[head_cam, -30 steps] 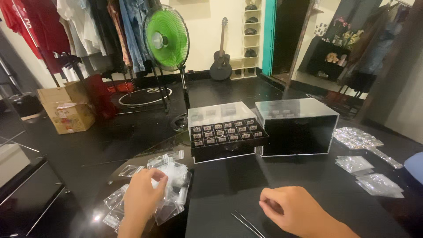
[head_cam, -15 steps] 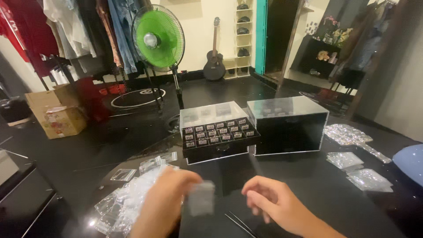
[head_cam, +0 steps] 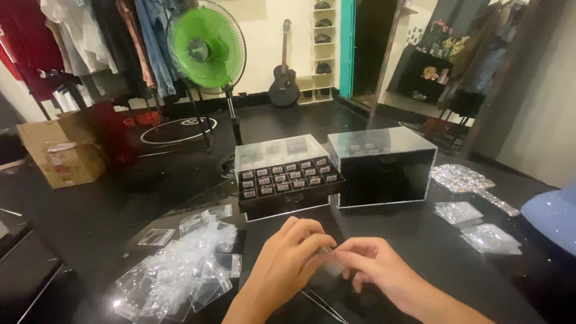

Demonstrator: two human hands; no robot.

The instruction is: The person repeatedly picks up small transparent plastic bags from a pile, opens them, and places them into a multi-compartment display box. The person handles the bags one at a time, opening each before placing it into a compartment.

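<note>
Both hands meet low in the middle of the head view over a glossy black table [head_cam: 420, 240]. My left hand [head_cam: 287, 259] and my right hand [head_cam: 377, 265] pinch a small clear plastic bag [head_cam: 330, 264] between their fingertips; most of the bag is hidden by the fingers. To the left lies a heap of small clear bags [head_cam: 180, 270]. Thin metal tweezers [head_cam: 324, 305] lie on the table just below the hands.
Behind the hands stand a clear-lidded organiser box with several small labelled compartments [head_cam: 288, 177] and a clear cover box with black inside [head_cam: 384, 165]. Sparkly packets [head_cam: 480, 234] lie right, a blue object [head_cam: 555, 216] at the edge. A green fan [head_cam: 207, 51] and cardboard box [head_cam: 63, 153] stand beyond.
My left hand lifted a small clear bag from the heap and carried it rightwards to the middle. My right hand came in and now both hold it.
</note>
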